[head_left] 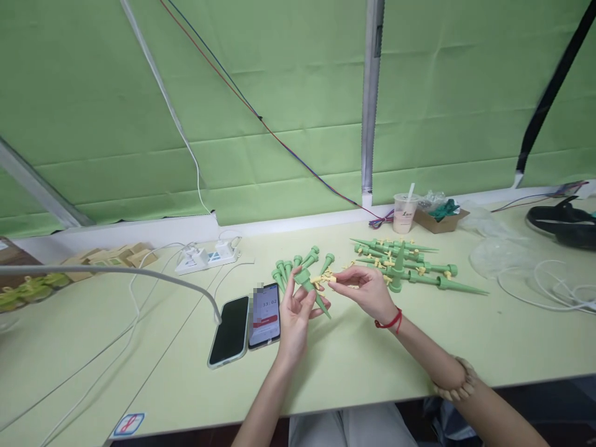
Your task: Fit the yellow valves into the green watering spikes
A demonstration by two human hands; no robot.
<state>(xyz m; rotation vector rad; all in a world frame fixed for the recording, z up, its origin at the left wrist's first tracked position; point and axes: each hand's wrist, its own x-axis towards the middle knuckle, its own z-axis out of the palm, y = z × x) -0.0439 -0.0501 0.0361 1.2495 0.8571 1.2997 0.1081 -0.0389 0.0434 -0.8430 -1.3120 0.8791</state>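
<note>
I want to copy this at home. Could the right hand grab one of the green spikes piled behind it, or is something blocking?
Probably yes. The right hand sits just in front of the pile of green spikes, with nothing between them. But its fingers already pinch a small yellow piece, so it may have to let go first.

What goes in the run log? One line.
left hand: holds green plastic cone spike | right hand: pinches small yellow plastic piece | both above pale green table

Two phones (245, 328) are counted side by side on the table (372, 360). One lidded cup (404, 213), one cardboard tray (440, 219), one power strip (207, 256). Green spikes (410, 264) are seen in two groups (overlapping, exact tally not possible).
</note>
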